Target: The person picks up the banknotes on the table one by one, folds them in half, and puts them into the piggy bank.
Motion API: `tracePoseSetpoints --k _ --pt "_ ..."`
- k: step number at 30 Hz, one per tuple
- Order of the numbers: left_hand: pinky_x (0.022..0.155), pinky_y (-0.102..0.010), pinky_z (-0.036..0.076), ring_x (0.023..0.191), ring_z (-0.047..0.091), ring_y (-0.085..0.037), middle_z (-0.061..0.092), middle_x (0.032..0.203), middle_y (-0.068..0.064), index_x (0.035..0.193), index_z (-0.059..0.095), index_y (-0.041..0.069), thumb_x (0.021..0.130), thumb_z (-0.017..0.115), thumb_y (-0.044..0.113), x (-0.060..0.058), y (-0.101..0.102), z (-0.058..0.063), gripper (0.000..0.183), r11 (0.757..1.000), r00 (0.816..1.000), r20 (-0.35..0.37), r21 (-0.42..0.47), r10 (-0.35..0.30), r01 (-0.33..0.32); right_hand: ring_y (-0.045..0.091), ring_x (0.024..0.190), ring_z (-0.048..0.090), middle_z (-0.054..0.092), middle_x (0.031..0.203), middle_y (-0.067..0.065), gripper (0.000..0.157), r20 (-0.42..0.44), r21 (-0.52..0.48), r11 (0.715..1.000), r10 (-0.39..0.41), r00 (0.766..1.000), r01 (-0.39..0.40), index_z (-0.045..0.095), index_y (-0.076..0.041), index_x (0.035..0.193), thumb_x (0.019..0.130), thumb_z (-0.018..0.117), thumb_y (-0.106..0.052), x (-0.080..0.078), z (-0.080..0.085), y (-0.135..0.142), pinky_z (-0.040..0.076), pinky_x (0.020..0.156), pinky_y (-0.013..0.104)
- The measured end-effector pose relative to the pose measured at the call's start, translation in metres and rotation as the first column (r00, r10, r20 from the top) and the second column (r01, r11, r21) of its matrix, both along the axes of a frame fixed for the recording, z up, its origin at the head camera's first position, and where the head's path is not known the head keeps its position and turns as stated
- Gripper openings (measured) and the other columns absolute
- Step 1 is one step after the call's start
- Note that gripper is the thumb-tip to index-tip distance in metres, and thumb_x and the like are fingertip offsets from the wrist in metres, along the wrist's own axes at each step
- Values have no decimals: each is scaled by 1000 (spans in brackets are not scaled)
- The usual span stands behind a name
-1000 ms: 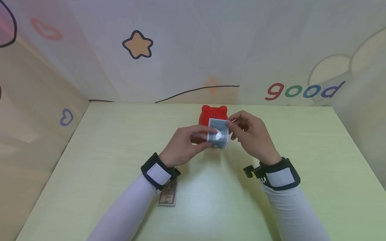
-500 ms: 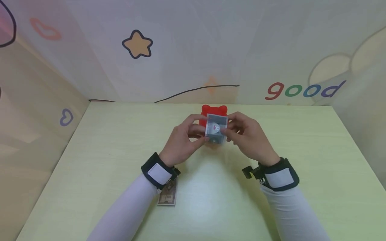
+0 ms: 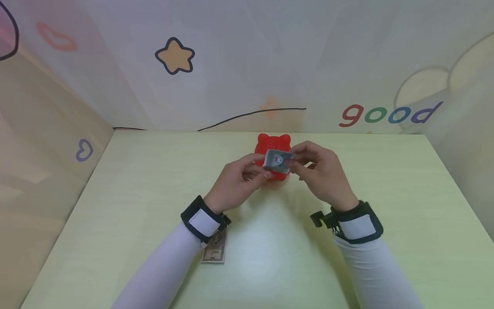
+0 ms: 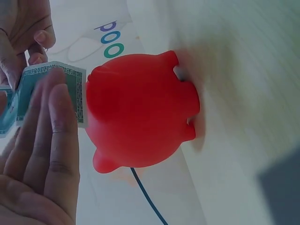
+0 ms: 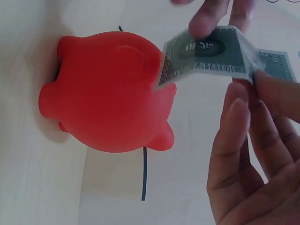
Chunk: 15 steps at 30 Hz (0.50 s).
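Observation:
Over the front of a red piggy bank (image 3: 275, 143), both hands hold a folded blue-green banknote (image 3: 277, 160). My right hand (image 3: 320, 174) pinches it at the right edge between thumb and fingers. On the opposite edge, the fingers and thumb of my left hand (image 3: 237, 180) hold the note. The right wrist view shows the banknote (image 5: 211, 58) creased, one part sloping down beside the piggy bank (image 5: 108, 89). Seen from the left wrist, fairly straight left fingers (image 4: 61, 126) lie across the banknote (image 4: 80, 101), close to the piggy bank (image 4: 140, 108).
A brown banknote (image 3: 213, 254) lies on the pale table (image 3: 270, 262), partly covered by the left wrist strap (image 3: 204, 221). Behind the table stands a printed backdrop (image 3: 247, 64) with a star and coloured letters. Another strap (image 3: 356, 223) is round the right wrist.
The blue-green banknote has gone from nearly flat to folded, showing shorter from top to bottom. More of the piggy bank's front shows below it. Both hands have shifted only slightly.

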<state>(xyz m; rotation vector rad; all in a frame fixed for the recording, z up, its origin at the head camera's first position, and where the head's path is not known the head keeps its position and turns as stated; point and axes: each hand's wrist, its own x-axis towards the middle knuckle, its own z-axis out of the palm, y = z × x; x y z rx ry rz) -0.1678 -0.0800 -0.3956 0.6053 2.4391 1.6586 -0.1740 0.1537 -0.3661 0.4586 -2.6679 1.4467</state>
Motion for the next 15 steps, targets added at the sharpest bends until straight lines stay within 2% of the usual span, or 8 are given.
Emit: tracePoseSetpoints --k 4,9,12,15 --pt "90 -34 62 103 76 -21 76 120 -2 130 69 17 101 68 23 0 1 -1 29 1000 999 -30 7 14 -13 21 90 70 78 102 5 19 -7 18 1000 25 1000 -25 73 -14 113 94 77 -14 0 0 0 57 72 32" --pt "87 -34 63 101 77 -25 75 118 0 124 72 16 100 71 22 1 1 1 25 999 998 -45 24 41 -40 20 93 67 76 105 3 18 -20 55 997 63 998 -62 76 -14 110 92 78 -12 2 3 0 57 76 32" --pt "85 -32 63 100 76 -22 75 116 -2 120 73 14 98 73 17 1 1 2 22 998 996 -69 24 53 -52 21 92 65 75 107 4 18 -13 65 994 89 996 -88 77 -13 109 92 78 -8 4 5 1 56 76 32" --pt "87 -32 63 102 75 -21 76 117 -5 124 69 12 96 74 11 1 0 2 28 997 994 -85 40 67 -64 21 91 65 75 104 5 17 -4 61 992 112 994 -112 78 -12 108 92 76 -5 5 5 1 56 76 32"
